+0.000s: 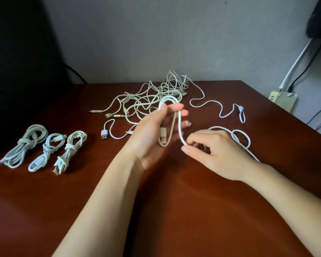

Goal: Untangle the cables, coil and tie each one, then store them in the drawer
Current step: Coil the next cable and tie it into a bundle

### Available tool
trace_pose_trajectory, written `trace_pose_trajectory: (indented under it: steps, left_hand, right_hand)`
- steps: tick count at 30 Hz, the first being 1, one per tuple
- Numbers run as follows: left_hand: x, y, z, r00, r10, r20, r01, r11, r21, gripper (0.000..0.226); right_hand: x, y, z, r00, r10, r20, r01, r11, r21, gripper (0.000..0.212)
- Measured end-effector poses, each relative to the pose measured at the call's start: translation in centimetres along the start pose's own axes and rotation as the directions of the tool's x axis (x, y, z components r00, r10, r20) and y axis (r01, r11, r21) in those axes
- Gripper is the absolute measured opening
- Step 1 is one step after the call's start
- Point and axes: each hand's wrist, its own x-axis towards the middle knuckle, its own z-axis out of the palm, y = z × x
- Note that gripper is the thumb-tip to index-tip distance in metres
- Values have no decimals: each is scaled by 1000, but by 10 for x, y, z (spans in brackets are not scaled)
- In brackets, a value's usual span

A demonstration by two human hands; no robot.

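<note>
My left hand point(152, 130) holds a half-made coil of white cable point(179, 125), its loops pinched between thumb and fingers above the table. My right hand point(211, 151) pinches the same cable just below the coil; its loose length point(239, 136) trails off in a loop to the right. A tangled heap of white cables point(156, 97) lies behind my hands. Three coiled and tied cables point(26, 143) point(48, 153) point(70, 151) lie in a row at the left. No drawer is in view.
The brown wooden table point(156, 210) runs to a right edge point(285, 112). One loose white cable point(220, 110) snakes at the right rear. A wall socket box point(282, 101) and wires hang off the right. A dark object point(17, 62) fills the left rear.
</note>
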Motion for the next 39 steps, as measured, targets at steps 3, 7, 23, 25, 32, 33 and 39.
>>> trace_pose_trajectory:
  steps: [3, 7, 23, 25, 32, 33, 39]
  left_hand:
    - [1, 4, -1, 996, 17, -82, -32, 984, -178, 35]
    - [3, 10, -8, 992, 44, -122, -80, 950, -301, 30]
    - [16, 6, -27, 952, 167, -257, -229, 945, -236, 11]
    - [16, 4, -29, 941, 166, -296, -233, 949, -210, 20]
    - [16, -4, -28, 943, 217, -252, -143, 949, 282, 31]
    - [15, -5, -27, 952, 213, -219, -128, 929, 348, 33]
    - [10, -14, -12, 997, 64, 30, -70, 817, 573, 29]
  right_hand:
    - [2, 4, -5, 999, -45, -11, 45, 999, -27, 32]
    - [4, 11, -13, 1000, 0, 7, 1, 992, -127, 43]
    - [4, 18, -13, 992, 125, 4, -121, 961, -249, 14]
    - [3, 15, -16, 997, 72, -39, -78, 980, -185, 13]
    - [2, -4, -17, 971, -171, -168, 179, 983, 38, 23]
    - [2, -6, -16, 959, -190, -208, 209, 975, 74, 20]
    - [4, -13, -20, 890, -79, -449, 186, 963, 198, 16]
